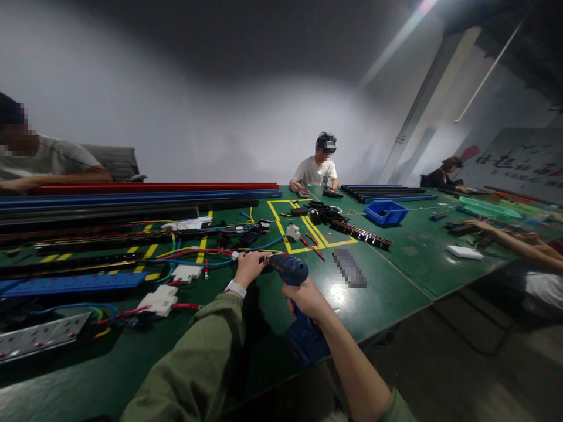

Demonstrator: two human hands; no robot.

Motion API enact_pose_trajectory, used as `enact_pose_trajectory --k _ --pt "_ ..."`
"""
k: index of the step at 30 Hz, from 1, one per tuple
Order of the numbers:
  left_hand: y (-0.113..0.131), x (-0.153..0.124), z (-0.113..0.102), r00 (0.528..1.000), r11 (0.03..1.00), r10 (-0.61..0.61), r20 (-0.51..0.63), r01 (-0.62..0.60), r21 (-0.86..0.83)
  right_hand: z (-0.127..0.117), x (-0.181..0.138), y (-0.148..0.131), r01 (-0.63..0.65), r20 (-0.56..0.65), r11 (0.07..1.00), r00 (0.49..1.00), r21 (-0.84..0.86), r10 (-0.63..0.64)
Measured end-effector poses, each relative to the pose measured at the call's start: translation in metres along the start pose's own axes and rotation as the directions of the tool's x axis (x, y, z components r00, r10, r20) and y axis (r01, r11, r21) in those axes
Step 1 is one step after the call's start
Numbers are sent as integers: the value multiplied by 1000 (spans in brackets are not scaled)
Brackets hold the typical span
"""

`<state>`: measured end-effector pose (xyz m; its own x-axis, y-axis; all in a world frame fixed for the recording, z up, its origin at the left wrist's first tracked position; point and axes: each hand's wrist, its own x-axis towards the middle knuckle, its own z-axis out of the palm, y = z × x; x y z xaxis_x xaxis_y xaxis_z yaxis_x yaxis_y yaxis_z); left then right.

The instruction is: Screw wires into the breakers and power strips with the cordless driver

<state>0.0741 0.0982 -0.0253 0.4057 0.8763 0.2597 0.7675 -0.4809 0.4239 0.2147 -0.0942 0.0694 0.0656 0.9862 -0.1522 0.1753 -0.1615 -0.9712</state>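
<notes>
My right hand [309, 299] is wrapped around the handle of a blue cordless drill [292, 269]. The drill lies level above the table's near edge, its chuck pointing left. At the chuck's front end is my left hand [250, 268], fingers closed in a pinch; what they hold is too small and dark to make out. A white connector [234, 256] on red, blue and yellow wires [197, 252] sits just beyond the left fingers. Further left, a blue socket strip [79, 285] and a white plastic housing [160, 300] with wires lie on the green table [387, 305].
Long red and blue rails [176, 188] are stacked at the back left. A blue bin [386, 213], a copper-coloured strip [361, 233] and a blurred-out flat rectangle [349, 268] lie right of centre. One co-worker [317, 170] sits opposite; others work at both sides.
</notes>
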Motion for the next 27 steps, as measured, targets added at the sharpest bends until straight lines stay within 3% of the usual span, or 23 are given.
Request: enact_pose_trajectory --k 13,18,23,27 --pt "-1 -1 -1 1000 1000 29 -12 -29 0 0 -5 -6 2 -3 1000 1000 8 -2" --pt "0 -2 -2 999 999 37 2 -37 7 -6 -18 -5 31 -30 993 999 115 -28" --pt "-3 1 1 1000 1000 30 8 -30 -2 -43 -47 16 92 -245 989 968 119 -60" --pt "-4 3 4 999 999 36 -10 -36 -6 -107 -61 37 185 -545 983 824 4 -152"
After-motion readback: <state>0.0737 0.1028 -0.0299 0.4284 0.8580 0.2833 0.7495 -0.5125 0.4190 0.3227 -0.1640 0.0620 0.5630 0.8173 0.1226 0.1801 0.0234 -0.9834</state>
